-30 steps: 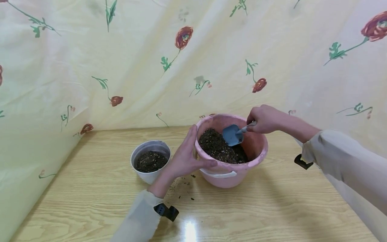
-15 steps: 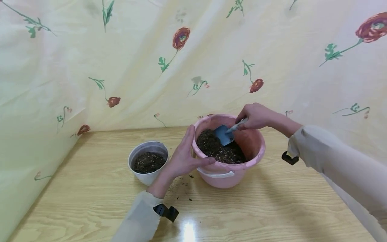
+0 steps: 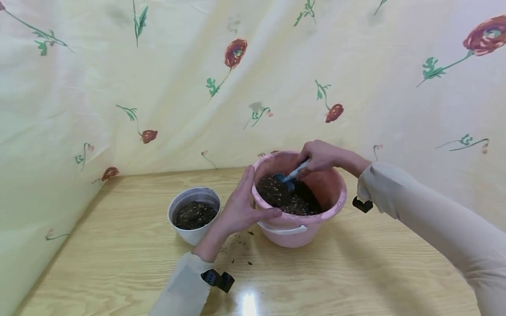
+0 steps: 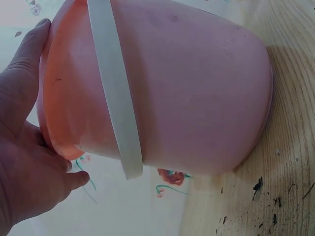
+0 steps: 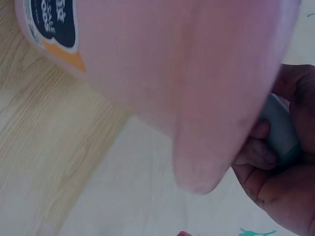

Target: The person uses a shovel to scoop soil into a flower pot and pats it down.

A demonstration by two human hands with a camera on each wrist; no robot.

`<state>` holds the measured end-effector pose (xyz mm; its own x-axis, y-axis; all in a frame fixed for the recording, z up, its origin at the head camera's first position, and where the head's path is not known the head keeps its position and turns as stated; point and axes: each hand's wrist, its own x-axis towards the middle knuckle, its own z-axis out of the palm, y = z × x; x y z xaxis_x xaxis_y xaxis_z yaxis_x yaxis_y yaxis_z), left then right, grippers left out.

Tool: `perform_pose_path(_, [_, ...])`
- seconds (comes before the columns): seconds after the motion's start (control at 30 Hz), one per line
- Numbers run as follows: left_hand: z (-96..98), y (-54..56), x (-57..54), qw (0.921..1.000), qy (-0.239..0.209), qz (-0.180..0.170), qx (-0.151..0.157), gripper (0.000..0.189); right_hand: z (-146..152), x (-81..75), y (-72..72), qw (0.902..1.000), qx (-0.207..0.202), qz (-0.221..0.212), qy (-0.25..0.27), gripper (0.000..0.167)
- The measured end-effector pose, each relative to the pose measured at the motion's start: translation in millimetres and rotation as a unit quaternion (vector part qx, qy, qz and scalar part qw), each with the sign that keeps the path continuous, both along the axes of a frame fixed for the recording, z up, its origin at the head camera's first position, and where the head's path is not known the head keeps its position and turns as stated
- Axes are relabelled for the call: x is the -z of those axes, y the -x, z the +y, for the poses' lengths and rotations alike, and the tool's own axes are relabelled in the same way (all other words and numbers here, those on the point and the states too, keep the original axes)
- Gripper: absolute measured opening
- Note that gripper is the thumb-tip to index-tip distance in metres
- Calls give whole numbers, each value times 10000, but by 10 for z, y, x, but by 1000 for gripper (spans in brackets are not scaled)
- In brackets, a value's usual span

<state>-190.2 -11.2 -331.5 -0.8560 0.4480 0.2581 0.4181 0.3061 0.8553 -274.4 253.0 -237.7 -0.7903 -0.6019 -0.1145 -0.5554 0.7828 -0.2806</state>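
Observation:
A pink bucket [image 3: 290, 235], part filled with dark soil [image 3: 302, 202], stands on the table. My left hand [image 3: 241, 210] holds the bucket at its left rim, thumb along the near edge and fingers toward the back. In the left wrist view, that hand [image 4: 29, 142] spans the rim beside the white bail handle [image 4: 115, 88]. My right hand [image 3: 322, 156] grips the light handle of a small garden trowel [image 3: 294, 173]. The trowel's blue blade is partly sunk in the soil. In the right wrist view, fingers [image 5: 258, 152] wrap the trowel handle [image 5: 280, 130] behind the bucket wall.
A white plant pot [image 3: 193, 237] with dark soil in it stands left of the bucket, beside my left forearm. Crumbs of soil [image 3: 239, 243] lie on the wooden table [image 3: 106, 263] between them. Flower-patterned cloth [image 3: 178, 87] hangs behind and at the left.
My right hand has moved left and lowered the trowel, and its blade has gone from showing nearly whole to mostly buried in soil. The left hand stays on the rim.

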Motion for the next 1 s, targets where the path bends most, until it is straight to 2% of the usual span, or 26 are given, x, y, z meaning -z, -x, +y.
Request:
perform_pose_path(0.2, [34, -11, -3, 9999, 160, -27, 4, 124, 72, 31, -3, 9980, -235, -546, 208, 5])
perform_pose_path(0.33, [38, -20, -16, 9998, 189, 13, -78, 125, 74, 55, -1, 9914, -461, -1155, 401, 5])
perform_pose_path(0.4, [42, -25, -22, 9997, 219, 20, -106, 125, 75, 62, -3, 9867, -489, -1475, 484, 7])
perform_pose_path(0.5, [54, -32, -32, 9995, 305, 49, -114, 125, 91, 59, -22, 9826, -427, -1718, 568, 7])
perform_pose_path(0.67, [69, -37, -60, 9990, 420, 94, -116, 127, 111, 50, -109, 9721, 26, -2211, 777, 8])
perform_pose_path(0.8, [55, -32, -68, 9991, 395, 48, -151, 128, 76, 77, -211, 9574, 546, -2640, 1037, 12])
perform_pose_path(0.9, [41, -25, -57, 9991, 375, -25, -181, 129, 48, 103, -304, 9393, 1053, -3033, 1211, 13])
perform_pose_path(1.0, [32, -21, -42, 9992, 367, -66, -175, 129, 23, 127, -404, 9165, 1543, -3408, 1415, 19])
